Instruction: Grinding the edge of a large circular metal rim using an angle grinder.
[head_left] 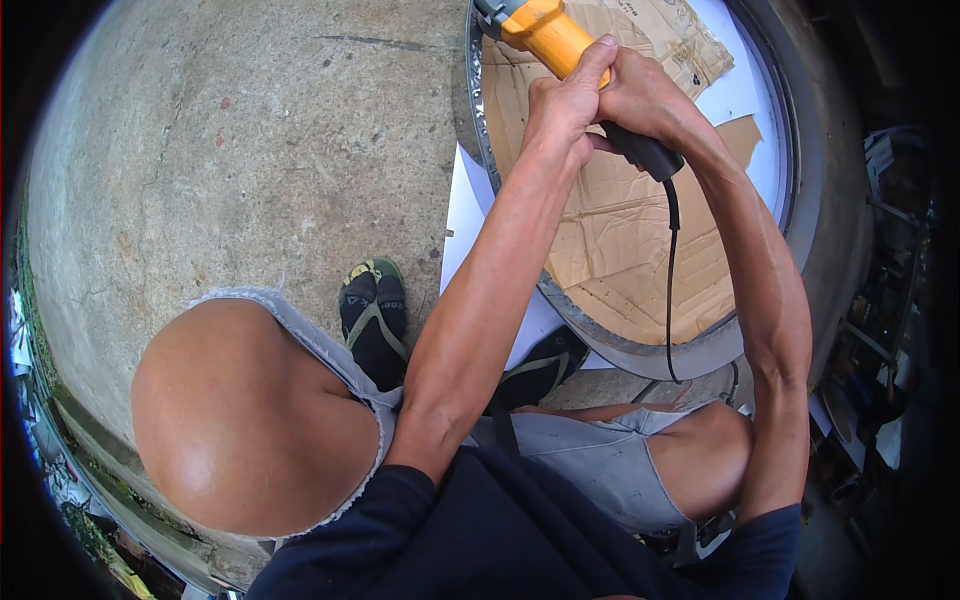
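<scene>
Both of my hands are wrapped round a yellow and black angle grinder at the top of the view. My left hand closes on its body from the left, with the thumb lying along the yellow housing. On the other side, my right hand grips it near the black rear handle. The grinder's head points to the upper left, over the rim of a large round grey metal ring; its disc is out of sight. A black power cord hangs from the handle across the ring.
Brown cardboard and white sheets lie inside and under the ring. Rough concrete floor spreads to the left. My sandalled foot stands beside the ring, and cluttered shelving is at the far right.
</scene>
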